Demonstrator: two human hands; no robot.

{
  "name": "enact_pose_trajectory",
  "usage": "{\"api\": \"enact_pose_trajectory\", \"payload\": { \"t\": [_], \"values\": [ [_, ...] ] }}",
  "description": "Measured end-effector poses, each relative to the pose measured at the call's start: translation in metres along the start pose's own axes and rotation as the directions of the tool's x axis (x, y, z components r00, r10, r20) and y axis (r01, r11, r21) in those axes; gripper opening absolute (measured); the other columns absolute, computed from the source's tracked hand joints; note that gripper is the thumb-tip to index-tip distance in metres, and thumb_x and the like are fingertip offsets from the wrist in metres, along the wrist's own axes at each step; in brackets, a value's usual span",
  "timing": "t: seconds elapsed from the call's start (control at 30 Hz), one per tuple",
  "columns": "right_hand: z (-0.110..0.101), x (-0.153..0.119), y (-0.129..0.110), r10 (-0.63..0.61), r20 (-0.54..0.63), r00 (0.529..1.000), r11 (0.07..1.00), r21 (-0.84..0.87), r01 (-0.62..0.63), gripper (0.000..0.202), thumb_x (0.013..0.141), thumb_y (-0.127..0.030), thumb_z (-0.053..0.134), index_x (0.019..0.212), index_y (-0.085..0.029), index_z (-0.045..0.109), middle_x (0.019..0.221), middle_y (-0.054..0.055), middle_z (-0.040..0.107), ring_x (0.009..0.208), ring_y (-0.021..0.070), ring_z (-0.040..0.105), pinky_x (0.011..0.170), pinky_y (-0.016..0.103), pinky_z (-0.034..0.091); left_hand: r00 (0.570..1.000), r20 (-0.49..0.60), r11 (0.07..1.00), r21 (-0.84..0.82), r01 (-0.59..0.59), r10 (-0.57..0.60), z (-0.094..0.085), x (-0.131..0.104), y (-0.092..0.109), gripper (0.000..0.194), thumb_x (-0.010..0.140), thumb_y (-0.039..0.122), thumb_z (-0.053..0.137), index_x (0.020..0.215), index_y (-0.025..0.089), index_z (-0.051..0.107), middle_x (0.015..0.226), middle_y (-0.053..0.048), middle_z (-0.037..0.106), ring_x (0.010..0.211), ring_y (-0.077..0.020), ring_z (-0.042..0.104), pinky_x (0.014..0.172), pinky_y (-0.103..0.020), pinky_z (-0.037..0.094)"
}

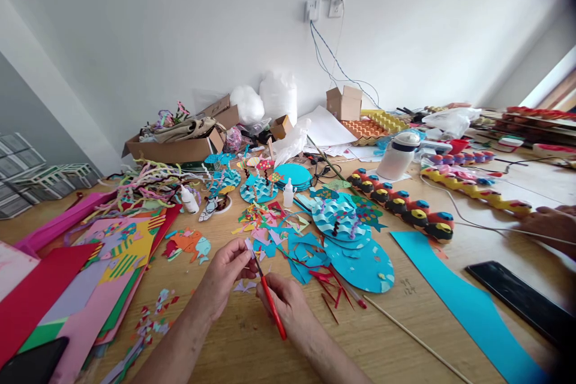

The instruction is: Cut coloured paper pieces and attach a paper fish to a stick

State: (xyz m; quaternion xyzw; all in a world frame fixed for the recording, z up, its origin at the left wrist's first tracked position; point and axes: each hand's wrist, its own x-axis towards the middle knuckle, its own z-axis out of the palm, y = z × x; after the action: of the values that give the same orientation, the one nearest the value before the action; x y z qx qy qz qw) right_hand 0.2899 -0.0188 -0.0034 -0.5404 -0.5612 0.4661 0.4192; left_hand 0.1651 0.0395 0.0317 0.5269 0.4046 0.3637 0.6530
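Pinched in the fingertips of my left hand (225, 273) is a small lilac paper piece (248, 244). My right hand (288, 305) grips red-handled scissors (273, 307), their blades pointing up at that paper. Whether the blades are parted is too small to tell. Lilac paper scraps (245, 286) lie on the table just below the hands. Beyond them spread blue paper scraps (306, 252). Orange and blue paper fish (191, 244) lie to the left of my left hand. Blue paper discs (360, 264) with wavy strips lie to the right.
Coloured paper sheets (72, 294) are stacked at left, beside a heap of pipe cleaners (146, 186). Glue bottles (288, 193) stand mid-table. A white lidded container (398, 156), painted egg-carton strips (400, 204) and a phone (517, 294) are at right. Another person's hand (555, 222) rests at the right edge.
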Motion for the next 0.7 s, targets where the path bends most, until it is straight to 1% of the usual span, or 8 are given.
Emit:
{"api": "enact_pose_trajectory", "payload": {
  "t": [0.3,0.57,0.7],
  "values": [
    [0.001,0.0,0.003,0.0,-0.019,1.0,1.0,-0.022,0.0,0.028,0.078,-0.034,0.038,0.055,-0.018,0.035,0.052,-0.005,0.028,0.05,0.0078,0.026,0.044,0.021,0.02,1.0,0.016,1.0,-0.012,0.0,0.0,0.0,0.002,-0.002,0.011,0.075,0.025,0.054,0.069,0.015,0.052,0.063,0.002,0.056,0.061,-0.0098,0.052,0.059,-0.022,0.044],
    [0.003,0.003,0.012,-0.034,-0.052,0.998,0.991,-0.13,0.027,0.032,0.078,-0.037,0.038,0.053,-0.018,0.034,0.052,-0.005,0.028,0.051,0.0081,0.027,0.045,0.021,0.019,1.0,0.009,1.0,-0.001,0.008,-0.008,-0.003,0.002,-0.004,0.012,0.074,0.026,0.055,0.068,0.015,0.052,0.063,0.001,0.056,0.061,-0.0101,0.052,0.058,-0.022,0.044],
    [0.003,0.004,0.012,-0.032,-0.055,0.998,0.988,-0.153,0.023,0.032,0.078,-0.037,0.038,0.053,-0.018,0.034,0.051,-0.005,0.028,0.051,0.0082,0.027,0.045,0.021,0.02,1.0,0.0,1.0,0.012,-0.004,0.004,-0.004,0.004,-0.006,0.013,0.076,0.027,0.053,0.069,0.016,0.052,0.064,0.001,0.055,0.062,-0.0106,0.053,0.058,-0.022,0.045]
  ]
}}
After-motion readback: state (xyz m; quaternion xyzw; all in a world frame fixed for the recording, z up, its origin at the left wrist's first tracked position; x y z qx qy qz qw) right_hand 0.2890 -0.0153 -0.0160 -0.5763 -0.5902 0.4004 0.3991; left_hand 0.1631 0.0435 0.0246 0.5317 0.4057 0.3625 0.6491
